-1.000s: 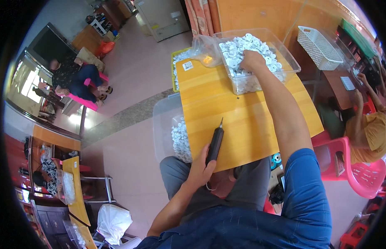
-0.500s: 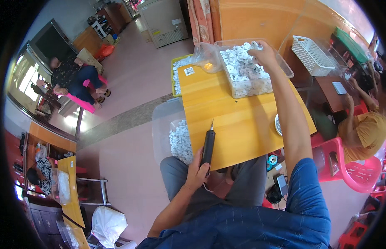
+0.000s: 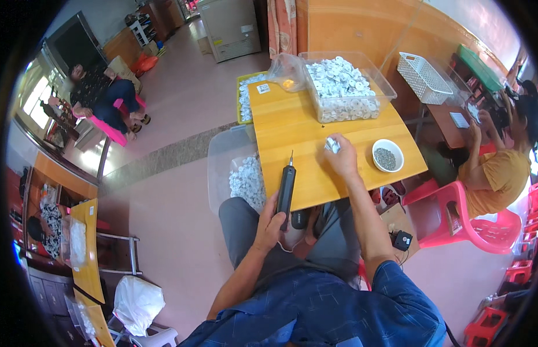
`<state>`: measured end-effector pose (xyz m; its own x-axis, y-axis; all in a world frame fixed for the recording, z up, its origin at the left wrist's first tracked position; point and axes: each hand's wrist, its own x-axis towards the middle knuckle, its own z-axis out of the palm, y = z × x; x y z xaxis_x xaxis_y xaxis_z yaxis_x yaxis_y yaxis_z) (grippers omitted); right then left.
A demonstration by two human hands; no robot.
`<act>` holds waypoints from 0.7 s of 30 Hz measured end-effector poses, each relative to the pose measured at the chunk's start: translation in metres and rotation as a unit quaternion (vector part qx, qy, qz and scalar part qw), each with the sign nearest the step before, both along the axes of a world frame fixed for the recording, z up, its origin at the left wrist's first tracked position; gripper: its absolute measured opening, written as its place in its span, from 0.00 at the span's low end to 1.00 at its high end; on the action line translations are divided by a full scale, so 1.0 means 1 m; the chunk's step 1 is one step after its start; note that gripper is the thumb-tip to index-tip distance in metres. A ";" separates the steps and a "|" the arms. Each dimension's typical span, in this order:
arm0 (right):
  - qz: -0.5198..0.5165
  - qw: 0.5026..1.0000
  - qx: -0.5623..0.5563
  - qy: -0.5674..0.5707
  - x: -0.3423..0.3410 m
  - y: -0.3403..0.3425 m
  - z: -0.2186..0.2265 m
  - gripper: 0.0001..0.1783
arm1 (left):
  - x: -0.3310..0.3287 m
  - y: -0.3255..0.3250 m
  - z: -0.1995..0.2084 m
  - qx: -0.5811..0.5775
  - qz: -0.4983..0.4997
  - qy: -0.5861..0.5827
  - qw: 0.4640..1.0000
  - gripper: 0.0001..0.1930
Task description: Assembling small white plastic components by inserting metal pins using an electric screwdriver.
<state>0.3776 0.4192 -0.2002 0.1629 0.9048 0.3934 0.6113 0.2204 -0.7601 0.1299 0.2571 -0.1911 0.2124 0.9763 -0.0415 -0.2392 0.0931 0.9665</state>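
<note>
My left hand point(image 3: 269, 224) is wrapped round a black electric screwdriver point(image 3: 287, 188), its thin bit pointing up beside the near left edge of the yellow table point(image 3: 303, 165). Over the table's middle, my right hand point(image 3: 343, 155) closes on a small white plastic part point(image 3: 332, 145); the fingers cover most of it. Just right of that hand stands a white bowl point(image 3: 375, 151) with many small grey metal pieces point(image 3: 386, 158), probably screws. Farther back, a clear plastic bin point(image 3: 350, 114) is heaped with white round plastic parts point(image 3: 340, 78).
Left of the table, a clear tub point(image 3: 218, 168) and a yellow crate point(image 3: 241, 110) hold more white parts. A clear bag point(image 3: 287, 68) lies by the bin. A person in a yellow shirt point(image 3: 497, 179) sits at right near a pink chair point(image 3: 486, 231) and a white basket point(image 3: 422, 78).
My right hand has come back from the bin to the table's middle with a white part. The bowl now shows fully. The left hand still holds the screwdriver.
</note>
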 end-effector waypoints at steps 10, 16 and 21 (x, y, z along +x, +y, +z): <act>-0.073 0.984 0.074 -0.147 -0.013 -0.022 -0.026 0.19 | -0.004 -0.031 -0.014 0.024 0.021 -0.009 0.999 0.32; -0.083 0.974 0.079 -0.195 -0.010 -0.026 -0.026 0.28 | -0.003 -0.035 -0.011 0.030 0.018 -0.014 0.999 0.32; -0.073 0.971 0.078 -0.213 -0.005 -0.031 -0.032 0.29 | -0.008 -0.037 -0.010 -0.007 0.001 -0.082 0.997 0.32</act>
